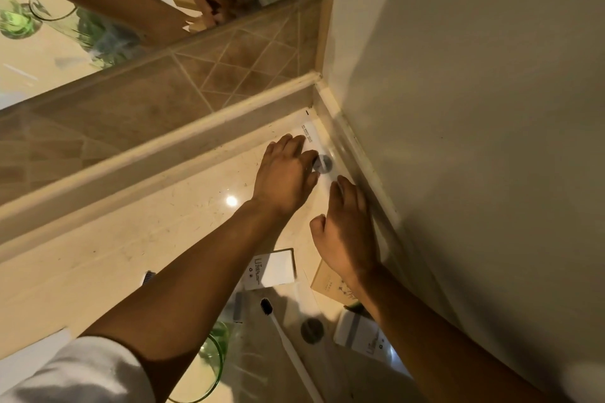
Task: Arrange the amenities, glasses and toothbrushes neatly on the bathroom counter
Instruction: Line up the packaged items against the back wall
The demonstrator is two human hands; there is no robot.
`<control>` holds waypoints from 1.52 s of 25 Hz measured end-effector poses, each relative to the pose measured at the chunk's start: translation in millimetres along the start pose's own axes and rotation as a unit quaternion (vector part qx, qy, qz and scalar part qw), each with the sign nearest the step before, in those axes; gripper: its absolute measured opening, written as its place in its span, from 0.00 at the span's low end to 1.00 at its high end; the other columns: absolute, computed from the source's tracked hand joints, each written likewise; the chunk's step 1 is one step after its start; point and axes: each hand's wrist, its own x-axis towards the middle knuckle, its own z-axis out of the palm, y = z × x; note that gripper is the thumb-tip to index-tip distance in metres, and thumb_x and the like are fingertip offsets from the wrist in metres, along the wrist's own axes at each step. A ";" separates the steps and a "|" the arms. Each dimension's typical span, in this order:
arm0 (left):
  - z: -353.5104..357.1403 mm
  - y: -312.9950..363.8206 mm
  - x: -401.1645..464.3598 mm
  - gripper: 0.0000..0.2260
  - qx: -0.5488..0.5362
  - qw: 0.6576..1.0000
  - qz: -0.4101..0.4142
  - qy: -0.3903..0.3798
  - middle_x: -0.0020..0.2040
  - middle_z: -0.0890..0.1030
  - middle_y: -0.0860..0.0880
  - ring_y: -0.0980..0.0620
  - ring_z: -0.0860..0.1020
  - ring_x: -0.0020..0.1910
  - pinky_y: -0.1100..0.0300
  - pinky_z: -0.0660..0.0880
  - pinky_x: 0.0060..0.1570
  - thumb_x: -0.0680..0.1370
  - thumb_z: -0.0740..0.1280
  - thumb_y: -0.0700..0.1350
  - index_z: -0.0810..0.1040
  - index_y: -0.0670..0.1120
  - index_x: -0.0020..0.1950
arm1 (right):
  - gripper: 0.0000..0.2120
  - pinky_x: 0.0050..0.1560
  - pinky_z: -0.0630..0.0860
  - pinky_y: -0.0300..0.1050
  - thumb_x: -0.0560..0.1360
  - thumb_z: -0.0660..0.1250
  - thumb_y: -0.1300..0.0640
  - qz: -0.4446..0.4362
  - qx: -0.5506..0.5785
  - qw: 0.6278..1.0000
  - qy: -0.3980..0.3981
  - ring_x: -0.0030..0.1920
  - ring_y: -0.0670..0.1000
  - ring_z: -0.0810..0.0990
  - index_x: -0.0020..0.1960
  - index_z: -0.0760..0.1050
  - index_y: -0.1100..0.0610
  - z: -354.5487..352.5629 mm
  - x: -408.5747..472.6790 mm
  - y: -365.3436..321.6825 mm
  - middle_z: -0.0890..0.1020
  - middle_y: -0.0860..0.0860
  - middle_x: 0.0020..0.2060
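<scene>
In the corner, hands point(284, 170) on packet point(312, 137)

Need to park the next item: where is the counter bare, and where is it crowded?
Bare: the counter between the backsplash ledge and the left forearm. Crowded: the wall side, where both hands press a clear packet, and nearer, the white box, toothbrush, kraft box.

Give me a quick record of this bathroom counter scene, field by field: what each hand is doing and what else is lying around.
left hand: fingers flat on white packet in counter corner
right hand: resting on the same packet, by the wall
counter: beige, glossy
nearer items: white box, brown box, toothbrush, green glass
</scene>
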 end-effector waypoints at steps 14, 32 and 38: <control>9.4 4.0 6.9 0.23 0.016 1.000 -0.005 -0.021 0.79 0.67 0.43 0.40 0.62 0.80 0.42 0.60 0.79 0.80 0.66 0.56 0.72 0.52 0.74 | 0.33 0.75 0.64 0.55 0.79 0.60 0.48 -0.012 -0.010 1.000 -0.008 0.76 0.58 0.60 0.78 0.57 0.62 0.9 -1.1 3.1 0.61 0.59 0.78; -7.8 90.6 -224.1 0.23 -0.121 0.982 -0.143 -0.029 0.72 0.71 0.38 0.37 0.71 0.70 0.49 0.70 0.68 0.77 0.67 0.39 0.72 0.41 0.72 | 0.13 0.50 0.80 0.43 0.77 0.70 0.53 -0.134 0.141 0.980 -0.050 0.49 0.52 0.82 0.58 0.78 0.59 27.7 -167.1 31.0 0.83 0.55 0.50; 24.0 100.3 -319.3 0.17 -0.112 0.974 -0.194 -0.034 0.62 0.76 0.38 0.39 0.75 0.60 0.49 0.75 0.58 0.74 0.67 0.38 0.76 0.38 0.63 | 0.17 0.48 0.78 0.42 0.79 0.66 0.47 -0.212 -0.017 0.977 -0.025 0.50 0.54 0.82 0.62 0.76 0.57 46.7 -197.9 9.3 0.81 0.56 0.53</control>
